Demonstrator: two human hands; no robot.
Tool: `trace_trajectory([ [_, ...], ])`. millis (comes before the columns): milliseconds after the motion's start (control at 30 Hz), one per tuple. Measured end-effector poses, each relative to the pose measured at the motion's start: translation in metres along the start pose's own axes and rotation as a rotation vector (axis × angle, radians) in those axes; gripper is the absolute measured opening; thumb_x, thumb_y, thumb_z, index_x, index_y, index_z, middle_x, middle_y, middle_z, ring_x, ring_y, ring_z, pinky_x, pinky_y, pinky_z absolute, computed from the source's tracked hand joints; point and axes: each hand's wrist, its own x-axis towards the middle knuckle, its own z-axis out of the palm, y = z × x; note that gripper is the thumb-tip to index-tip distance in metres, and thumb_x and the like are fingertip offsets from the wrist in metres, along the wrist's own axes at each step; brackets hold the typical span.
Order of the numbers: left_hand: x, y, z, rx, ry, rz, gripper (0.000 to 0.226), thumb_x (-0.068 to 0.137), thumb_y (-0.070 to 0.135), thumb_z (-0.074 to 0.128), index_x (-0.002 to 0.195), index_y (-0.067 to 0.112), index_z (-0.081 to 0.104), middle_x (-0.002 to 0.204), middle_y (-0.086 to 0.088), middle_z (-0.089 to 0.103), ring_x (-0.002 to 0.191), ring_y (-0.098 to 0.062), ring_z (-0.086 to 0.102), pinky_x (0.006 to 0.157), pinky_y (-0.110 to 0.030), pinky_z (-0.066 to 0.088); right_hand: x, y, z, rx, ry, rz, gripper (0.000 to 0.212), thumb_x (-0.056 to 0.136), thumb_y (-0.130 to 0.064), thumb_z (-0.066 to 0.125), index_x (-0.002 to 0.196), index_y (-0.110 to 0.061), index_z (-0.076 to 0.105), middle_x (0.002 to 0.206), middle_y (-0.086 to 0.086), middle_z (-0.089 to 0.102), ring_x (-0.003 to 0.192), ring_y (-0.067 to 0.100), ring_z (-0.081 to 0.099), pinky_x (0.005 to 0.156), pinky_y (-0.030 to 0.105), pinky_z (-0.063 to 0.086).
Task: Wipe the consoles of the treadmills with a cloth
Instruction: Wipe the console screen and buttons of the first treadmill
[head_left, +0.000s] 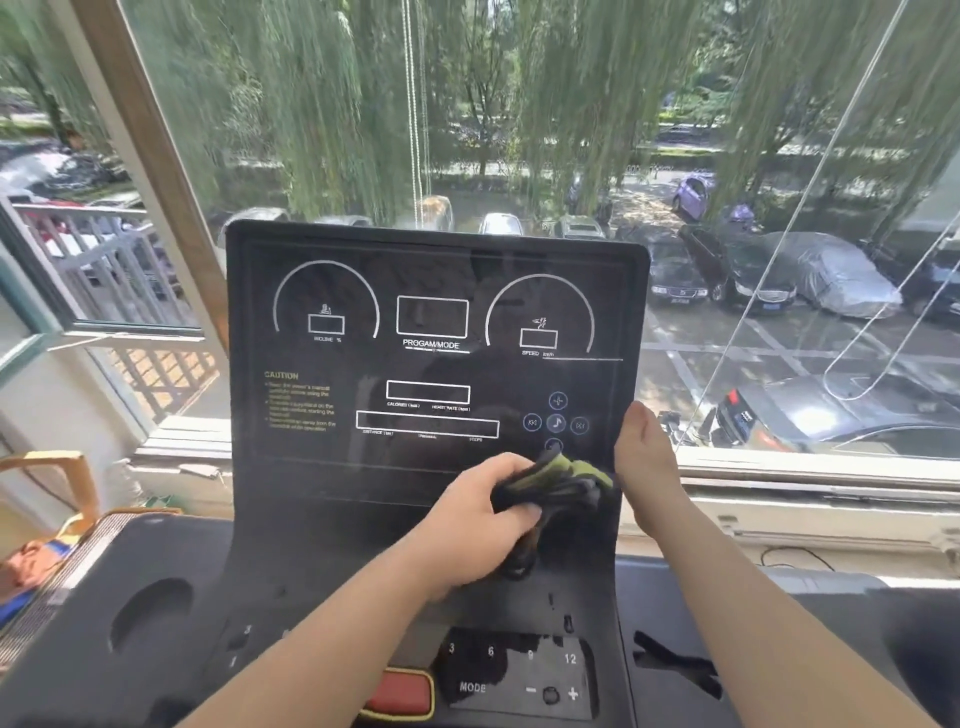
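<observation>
Head view: a person's left hand (483, 525) curls its fingers round a bunched dark-and-green cloth (563, 486), pressing it near the lower right corner of the treadmill console (332, 467). The right hand (647, 462) clasps the console's right edge, fingers hidden behind. Overlapping strokes toward the left edge would likely serve best. A window (519, 104) overlooks parked cars (727, 280).

The black console (311, 467) stood tilted back; a dark, green-striped cloth (566, 486) lay bunched against its lower right face, and a red button (400, 693) sat at the near edge
</observation>
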Motion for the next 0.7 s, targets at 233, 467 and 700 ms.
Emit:
trace_trajectory([
  [233,0.011,0.024,-0.03,-0.153,0.418,0.052,0.025,0.096,-0.002,0.06,0.098,0.022,0.068,0.078,-0.007,0.067,0.064,-0.002,0.056,0.062,-0.008,0.045,0.003,0.003,0.001,-0.031,0.01,-0.016,0.049,0.113,-0.043,0.023,0.126,-0.011,0.057,0.116,0.002,0.061,0.114,0.025,0.055,0.107,0.043,0.041],
  [467,0.057,-0.014,-0.041,0.64,0.7,0.435,0.042,0.076,-0.005,0.066,0.113,0.014,0.071,0.134,-0.006,0.063,0.117,-0.03,0.059,0.092,-0.043,0.051,0.005,0.007,0.007,-0.043,0.04,-0.001,0.055,0.112,-0.045,0.022,0.144,-0.01,0.049,0.14,0.01,0.059,0.132,0.03,0.052,0.116,0.046,0.037],
  [700,0.033,-0.068,0.047,0.849,0.138,0.507,0.029,0.072,0.006,0.062,0.095,0.02,0.073,0.119,0.005,0.071,0.111,-0.025,0.064,0.085,-0.04,0.052,-0.002,0.008,0.007,0.013,0.05,0.029,0.055,0.111,-0.05,0.024,0.147,-0.017,0.051,0.138,0.001,0.059,0.13,0.025,0.052,0.115,0.042,0.038],
])
